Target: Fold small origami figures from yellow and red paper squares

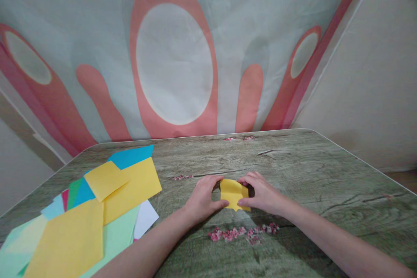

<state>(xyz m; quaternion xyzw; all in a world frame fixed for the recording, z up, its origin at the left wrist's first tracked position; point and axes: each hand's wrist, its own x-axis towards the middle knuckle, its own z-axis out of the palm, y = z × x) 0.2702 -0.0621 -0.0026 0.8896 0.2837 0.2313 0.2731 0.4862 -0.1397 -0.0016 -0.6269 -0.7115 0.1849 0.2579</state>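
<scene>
A small folded piece of yellow paper [233,192] is held between both hands near the middle of the table. My left hand [206,195] grips its left side, thumb at the lower edge and fingers at the upper corner. On the right side, my right hand [259,193] pinches it the same way. A crease runs across the paper, and a small point sticks out at its bottom edge. The paper's underside is hidden.
Several sheets of coloured paper [71,236], yellow, blue, green and white, lie overlapping on the left of the wood-patterned table [312,173]. Pink flowers [231,233] are printed on its surface. Behind the table's far edge hangs a pink-and-grey patterned backdrop [174,65].
</scene>
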